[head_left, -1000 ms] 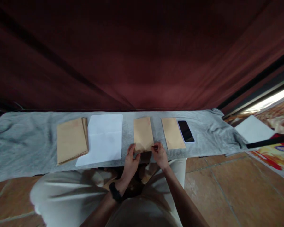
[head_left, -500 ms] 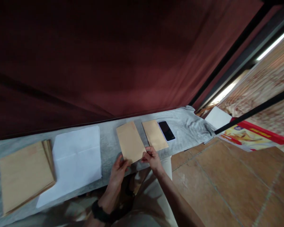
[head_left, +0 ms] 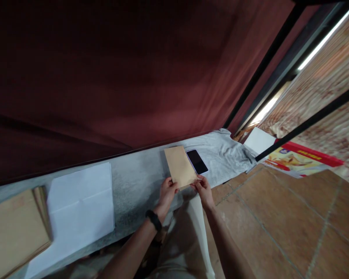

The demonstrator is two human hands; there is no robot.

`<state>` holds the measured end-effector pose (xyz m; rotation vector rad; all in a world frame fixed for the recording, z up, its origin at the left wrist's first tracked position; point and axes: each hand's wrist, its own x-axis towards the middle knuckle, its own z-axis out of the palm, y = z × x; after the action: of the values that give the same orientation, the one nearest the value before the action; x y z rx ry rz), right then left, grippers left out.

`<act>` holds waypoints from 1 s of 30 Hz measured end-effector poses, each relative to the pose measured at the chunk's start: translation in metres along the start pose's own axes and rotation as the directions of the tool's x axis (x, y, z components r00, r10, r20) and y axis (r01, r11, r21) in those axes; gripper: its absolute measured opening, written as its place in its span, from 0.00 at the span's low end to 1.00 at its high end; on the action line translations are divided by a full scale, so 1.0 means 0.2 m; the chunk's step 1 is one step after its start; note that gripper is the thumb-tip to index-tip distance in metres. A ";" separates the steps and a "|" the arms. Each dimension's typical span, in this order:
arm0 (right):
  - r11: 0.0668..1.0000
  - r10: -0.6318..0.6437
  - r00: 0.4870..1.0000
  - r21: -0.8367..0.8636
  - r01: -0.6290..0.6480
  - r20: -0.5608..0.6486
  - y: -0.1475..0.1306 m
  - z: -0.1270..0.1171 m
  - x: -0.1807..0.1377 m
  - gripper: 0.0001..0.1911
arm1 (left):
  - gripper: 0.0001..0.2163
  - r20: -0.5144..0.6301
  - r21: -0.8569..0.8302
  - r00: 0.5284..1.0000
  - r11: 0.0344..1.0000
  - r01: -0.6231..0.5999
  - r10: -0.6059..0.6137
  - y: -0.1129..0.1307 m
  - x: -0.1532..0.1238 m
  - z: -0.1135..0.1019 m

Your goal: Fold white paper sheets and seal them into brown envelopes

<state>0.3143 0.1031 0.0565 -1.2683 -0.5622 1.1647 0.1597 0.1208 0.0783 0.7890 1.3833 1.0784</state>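
Note:
Both my hands grip the near corners of a small brown envelope (head_left: 180,166) over the grey cloth-covered bench. My left hand (head_left: 168,190), with a black band at its wrist, pinches the near left corner. The near right corner is between the fingers of my right hand (head_left: 203,188). Any envelope lying beneath the held one is hidden by it. Just to the right of the envelope lies a dark-screened phone (head_left: 197,161).
White paper sheets (head_left: 81,205) lie left on the bench (head_left: 133,186), beside a stack of larger brown envelopes (head_left: 14,232). A dark red curtain (head_left: 133,97) hangs behind. At right are a black metal bar (head_left: 308,122), a printed red-and-yellow board (head_left: 296,161) and a tiled floor (head_left: 267,209).
My hands have carried the envelope rightward, over the spot where another brown envelope lay by the phone. The view has shifted, so the paper and stack appear farther left.

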 end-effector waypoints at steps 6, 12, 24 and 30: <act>0.989 -0.057 0.998 -0.136 0.057 0.007 0.08 -0.07 0.00 0.22 | 0.09 -0.013 0.080 1.000 0.997 0.019 -0.018 -0.07 0.04 0.03; 0.918 -0.237 0.971 -0.322 0.231 0.020 0.14 -0.13 -0.01 0.21 | 0.08 -0.005 0.186 0.999 0.981 0.053 -0.053 -0.08 0.06 0.04; 0.813 -0.348 0.936 -0.478 0.332 0.058 0.22 -0.19 0.01 0.20 | 0.08 0.041 0.401 0.998 0.916 0.028 -0.049 -0.07 0.06 0.05; 0.804 -0.345 0.937 -0.500 0.321 0.047 0.21 -0.20 0.00 0.20 | 0.12 0.035 0.479 0.999 0.878 0.001 -0.020 -0.08 0.02 0.02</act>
<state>0.3328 0.0805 0.0066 -1.5514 -1.0597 0.7041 0.1659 0.1198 0.0631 1.1520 1.6448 0.7057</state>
